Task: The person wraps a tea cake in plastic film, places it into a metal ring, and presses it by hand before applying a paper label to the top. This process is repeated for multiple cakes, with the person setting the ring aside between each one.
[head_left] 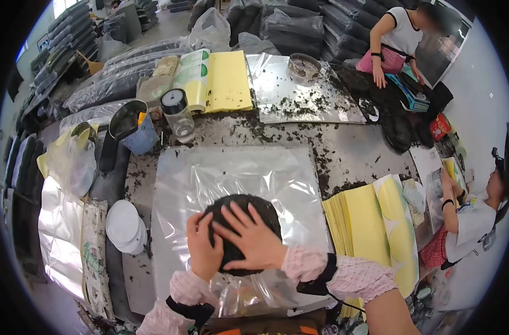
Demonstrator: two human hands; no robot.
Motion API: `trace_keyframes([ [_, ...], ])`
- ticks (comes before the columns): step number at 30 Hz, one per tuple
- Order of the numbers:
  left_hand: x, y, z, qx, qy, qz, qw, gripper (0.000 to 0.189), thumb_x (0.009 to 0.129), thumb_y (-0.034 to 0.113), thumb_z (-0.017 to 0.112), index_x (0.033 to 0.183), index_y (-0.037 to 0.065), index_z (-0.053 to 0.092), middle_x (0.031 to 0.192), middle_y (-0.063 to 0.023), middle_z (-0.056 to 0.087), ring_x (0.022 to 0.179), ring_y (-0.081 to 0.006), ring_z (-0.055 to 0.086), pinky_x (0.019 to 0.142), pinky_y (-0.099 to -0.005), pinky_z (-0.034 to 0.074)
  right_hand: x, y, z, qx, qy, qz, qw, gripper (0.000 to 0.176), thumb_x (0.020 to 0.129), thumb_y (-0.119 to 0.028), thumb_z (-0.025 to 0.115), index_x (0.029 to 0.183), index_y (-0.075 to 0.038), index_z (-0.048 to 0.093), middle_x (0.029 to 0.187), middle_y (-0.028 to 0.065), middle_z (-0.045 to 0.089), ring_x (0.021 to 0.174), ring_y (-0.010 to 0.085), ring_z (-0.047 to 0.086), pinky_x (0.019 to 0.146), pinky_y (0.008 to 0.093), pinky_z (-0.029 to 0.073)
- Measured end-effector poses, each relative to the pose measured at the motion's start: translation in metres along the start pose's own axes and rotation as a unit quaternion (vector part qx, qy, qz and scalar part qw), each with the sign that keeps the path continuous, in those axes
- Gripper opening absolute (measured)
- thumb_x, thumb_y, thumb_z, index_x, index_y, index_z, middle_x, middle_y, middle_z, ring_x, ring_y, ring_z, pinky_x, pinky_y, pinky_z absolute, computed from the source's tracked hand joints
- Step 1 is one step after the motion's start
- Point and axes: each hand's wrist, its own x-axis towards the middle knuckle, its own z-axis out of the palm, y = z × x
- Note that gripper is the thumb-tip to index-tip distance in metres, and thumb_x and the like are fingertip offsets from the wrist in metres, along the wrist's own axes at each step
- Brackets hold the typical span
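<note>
A round, dark, crumbly disc [265, 215] lies on clear plastic film [182, 173] over a pale board in front of me. My left hand [204, 245] rests along the disc's left edge with its fingers bent a little and apart. Across the top of the disc, my right hand [249, 234] lies flat with its fingers spread. Neither hand grips anything. The underside of the disc is hidden.
Left are white round sheets [123, 223], a blue mug [140, 134] and a glass jar [181, 123]. Yellow sheets [355, 223] lie right, a yellow pad [229, 81] behind. Dark crumbs dot the table [371, 151]. Two people [402, 39] work at the right.
</note>
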Motion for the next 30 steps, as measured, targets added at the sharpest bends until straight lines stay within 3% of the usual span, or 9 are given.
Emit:
trace_keyframes([
  [1, -0.001, 0.006, -0.005, 0.194, -0.034, 0.033, 0.98, 0.044, 0.08, 0.011, 0.069, 0.123, 0.004, 0.063, 0.14, -0.0189, 0.05, 0.129, -0.0403, 0.048, 0.114, -0.0517, 0.031, -0.002, 0.0, 0.012, 0.011, 0.007, 0.007, 1.0, 0.096, 0.085, -0.071, 0.059, 0.155, -0.009, 0.037, 0.162, 0.0242, 0.026, 0.152, 0.0433, 0.018, 0.12, 0.063, 0.012],
  [4, 0.015, -0.005, -0.011, 0.18, -0.203, 0.353, 0.896, 0.061, 0.079, 0.023, 0.072, 0.135, 0.006, 0.057, 0.149, -0.0161, 0.046, 0.144, -0.0353, 0.038, 0.116, -0.0563, 0.024, -0.004, 0.001, 0.022, 0.005, -0.109, 0.031, 0.994, 0.095, 0.086, -0.067, 0.059, 0.155, -0.006, 0.035, 0.163, 0.0234, 0.024, 0.152, 0.0445, 0.015, 0.121, 0.0622, 0.01],
  [7, 0.036, 0.015, 0.005, 0.157, -0.377, 0.34, 0.847, 0.08, 0.076, 0.033, 0.076, 0.146, 0.004, 0.048, 0.156, -0.0143, 0.042, 0.151, -0.0313, 0.03, 0.118, -0.0562, 0.023, 0.003, 0.003, 0.029, 0.032, -0.029, 0.021, 0.999, 0.092, 0.087, -0.056, 0.063, 0.154, 0.0, 0.034, 0.162, 0.0277, 0.023, 0.151, 0.0485, 0.014, 0.121, 0.0619, 0.013],
  [17, 0.043, 0.002, 0.018, 0.093, -0.403, 0.298, 0.86, 0.081, 0.072, 0.029, 0.08, 0.143, 0.006, 0.048, 0.149, -0.0141, 0.046, 0.141, -0.034, 0.041, 0.114, -0.0542, 0.027, -0.007, 0.012, 0.06, 0.048, -0.167, 0.066, 0.982, 0.082, 0.085, -0.057, 0.064, 0.143, 0.0, 0.05, 0.148, 0.0296, 0.043, 0.142, 0.0482, 0.031, 0.116, 0.0619, 0.023],
  [20, 0.059, -0.009, 0.0, 0.0, -0.393, 0.231, 0.89, 0.077, 0.077, 0.02, 0.078, 0.145, 0.003, 0.044, 0.142, -0.0183, 0.052, 0.133, -0.0395, 0.048, 0.112, -0.0505, 0.035, -0.001, 0.009, 0.061, -0.005, -0.11, 0.052, 0.993, 0.086, 0.084, -0.06, 0.065, 0.148, -0.005, 0.045, 0.154, 0.0278, 0.037, 0.146, 0.0455, 0.027, 0.116, 0.0665, 0.019],
  [22, 0.079, -0.012, -0.03, 0.149, 0.008, 0.228, 0.962, 0.063, 0.077, 0.009, 0.073, 0.137, 0.0, 0.053, 0.135, -0.019, 0.058, 0.127, -0.0396, 0.053, 0.109, -0.0491, 0.039, -0.006, 0.004, 0.057, -0.037, -0.013, 0.038, 0.998, 0.09, 0.084, -0.06, 0.065, 0.152, -0.007, 0.04, 0.158, 0.0274, 0.031, 0.148, 0.0452, 0.024, 0.116, 0.0677, 0.017],
  [24, 0.118, -0.028, -0.056, 0.268, 0.258, 0.148, 0.916, 0.054, 0.077, 0.004, 0.072, 0.129, -0.002, 0.058, 0.117, -0.0166, 0.068, 0.107, -0.0385, 0.065, 0.096, -0.0446, 0.05, -0.005, 0.001, 0.053, -0.033, -0.039, 0.05, 0.997, 0.094, 0.084, -0.062, 0.065, 0.155, -0.008, 0.034, 0.162, 0.0268, 0.023, 0.151, 0.0455, 0.018, 0.118, 0.0674, 0.014],
  [26, 0.133, -0.112, -0.07, -0.025, 0.041, -0.126, 0.991, 0.045, 0.085, 0.005, 0.07, 0.128, -0.001, 0.059, 0.114, -0.0141, 0.069, 0.098, -0.0319, 0.067, 0.084, -0.0379, 0.053, -0.005, 0.001, 0.06, -0.047, -0.029, 0.055, 0.997, 0.094, 0.085, -0.063, 0.063, 0.156, -0.008, 0.033, 0.162, 0.0266, 0.022, 0.151, 0.0454, 0.019, 0.118, 0.0674, 0.014],
  [30, 0.02, 0.086, -0.084, 0.022, 0.015, 0.286, 0.958, 0.033, 0.09, 0.013, 0.069, 0.121, 0.006, 0.064, 0.102, -0.0127, 0.069, 0.087, -0.0237, 0.067, 0.075, -0.0378, 0.053, -0.007, -0.004, 0.061, -0.045, -0.044, 0.072, 0.995, 0.094, 0.086, -0.063, 0.062, 0.156, -0.009, 0.033, 0.162, 0.0264, 0.022, 0.151, 0.0449, 0.018, 0.118, 0.0672, 0.013],
])
